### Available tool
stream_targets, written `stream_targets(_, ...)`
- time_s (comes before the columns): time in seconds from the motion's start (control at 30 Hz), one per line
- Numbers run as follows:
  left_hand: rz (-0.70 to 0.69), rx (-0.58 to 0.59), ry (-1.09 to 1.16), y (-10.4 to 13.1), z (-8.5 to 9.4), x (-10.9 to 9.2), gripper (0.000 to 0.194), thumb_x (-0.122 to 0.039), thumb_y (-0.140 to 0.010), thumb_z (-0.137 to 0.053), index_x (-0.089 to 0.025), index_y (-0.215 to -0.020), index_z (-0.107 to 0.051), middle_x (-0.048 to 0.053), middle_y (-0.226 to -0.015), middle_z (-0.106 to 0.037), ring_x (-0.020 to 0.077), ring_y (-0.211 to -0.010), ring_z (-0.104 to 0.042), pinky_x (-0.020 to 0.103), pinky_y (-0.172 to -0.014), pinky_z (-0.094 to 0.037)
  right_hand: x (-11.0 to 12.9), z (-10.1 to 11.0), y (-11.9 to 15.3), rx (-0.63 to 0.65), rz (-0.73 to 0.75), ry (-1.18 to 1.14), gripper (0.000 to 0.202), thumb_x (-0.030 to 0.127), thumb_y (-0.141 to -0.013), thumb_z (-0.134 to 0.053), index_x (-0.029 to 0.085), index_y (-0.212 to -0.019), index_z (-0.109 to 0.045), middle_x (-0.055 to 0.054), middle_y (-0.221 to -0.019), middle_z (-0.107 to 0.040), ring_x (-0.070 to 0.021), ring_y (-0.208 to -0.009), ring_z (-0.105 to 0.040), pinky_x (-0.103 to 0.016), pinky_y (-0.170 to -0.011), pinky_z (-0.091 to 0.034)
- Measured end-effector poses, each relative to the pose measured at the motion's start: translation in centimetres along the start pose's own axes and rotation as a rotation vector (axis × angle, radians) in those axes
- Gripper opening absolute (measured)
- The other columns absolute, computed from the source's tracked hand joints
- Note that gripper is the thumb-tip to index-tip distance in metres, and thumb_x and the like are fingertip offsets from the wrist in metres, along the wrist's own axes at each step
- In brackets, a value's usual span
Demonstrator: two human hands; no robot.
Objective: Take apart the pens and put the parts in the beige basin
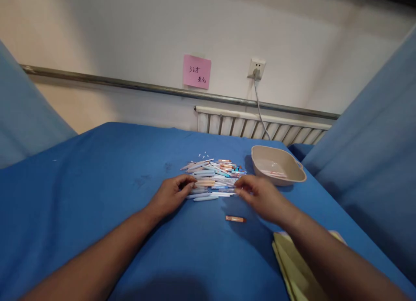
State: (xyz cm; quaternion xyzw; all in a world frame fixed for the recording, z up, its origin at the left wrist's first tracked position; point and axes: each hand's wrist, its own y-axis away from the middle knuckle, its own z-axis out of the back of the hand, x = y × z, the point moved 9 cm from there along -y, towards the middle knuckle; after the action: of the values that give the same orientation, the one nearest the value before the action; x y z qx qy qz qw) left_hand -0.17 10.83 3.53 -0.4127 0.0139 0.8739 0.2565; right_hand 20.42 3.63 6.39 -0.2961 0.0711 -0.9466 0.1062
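A heap of pens and pen parts [208, 174], in pale blue, white, peach and clear plastic, lies on the blue cloth. At its left edge is my left hand [171, 194], thumb and forefinger curled together against the pen ends. My right hand [260, 194] is at the heap's right edge, its thumb and fingertips pinched by the ends of the clear and white pieces. What either pinch holds is too small to make out. One short orange-and-clear pen part [235, 219] lies apart, nearer to me. Tiny white bits [203, 155] are scattered just beyond the heap.
A beige plastic basin [277, 156] with a few slim pieces inside stands right of the heap. Yellow-green folded cloth [292, 262] lies under my right forearm. Behind the blue-covered surface [97, 171] are a radiator [240, 124] and a metal rail; blue curtains hang at both sides.
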Motion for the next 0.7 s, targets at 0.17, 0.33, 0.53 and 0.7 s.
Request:
stream_targets(0.17, -0.094, 0.096, -0.143, 0.4, -1.2, -0.7, 0.027, -0.034, -0.086, -0.045, -0.017, -0.093, -0.065, 0.002, -0.085, -0.069, 0.0175, -0.078, -0.061, 0.027, -0.072, -0.044, 0.0, -6.0, 2.6, 0.152, -0.040, 0.068, 0.019, 0.031, -0.081, -0.059, 0.020, -0.096, -0.061, -0.005, -0.094, -0.066, -0.0183, -0.081, -0.059, -0.026, -0.068, -0.042)
stream_targets(0.33, -0.139, 0.166, -0.199, 0.8, -2.7, -1.4, 0.026, -0.031, -0.088, -0.043, -0.019, -0.094, -0.064, 0.002, -0.089, -0.068, 0.0173, -0.081, -0.061, 0.026, -0.073, -0.044, -2.5, -6.5, 1.7, 0.048, -0.014, 0.138, 0.016, 0.021, -0.087, -0.049, 0.019, -0.099, -0.060, -0.007, -0.098, -0.061, -0.0181, -0.092, -0.056, -0.027, -0.081, -0.041)
stream_targets(0.53, -0.241, 0.233, -0.326, 1.4, -4.4, -1.9, 0.022, -0.025, -0.089, -0.044, -0.020, -0.100, -0.062, 0.005, -0.100, -0.065, 0.0196, -0.095, -0.056, 0.030, -0.085, -0.042, -2.2, -7.1, 0.2, 0.104, 0.034, 0.265, 0.017, 0.020, -0.089, -0.047, 0.019, -0.099, -0.060, -0.007, -0.099, -0.060, -0.0193, -0.097, -0.053, -0.029, -0.085, -0.040)
stream_targets(0.7, -0.311, 0.277, -0.449, 2.0, -5.4, -2.7, 0.018, -0.024, -0.088, -0.046, -0.021, -0.100, -0.060, 0.006, -0.098, -0.059, 0.0202, -0.094, -0.053, 0.032, -0.084, -0.041, -1.7, -7.3, 0.3, 0.100, 0.042, 0.369, 0.018, 0.022, -0.088, -0.050, 0.020, -0.104, -0.058, -0.008, -0.103, -0.059, -0.0216, -0.097, -0.053, -0.030, -0.084, -0.039)
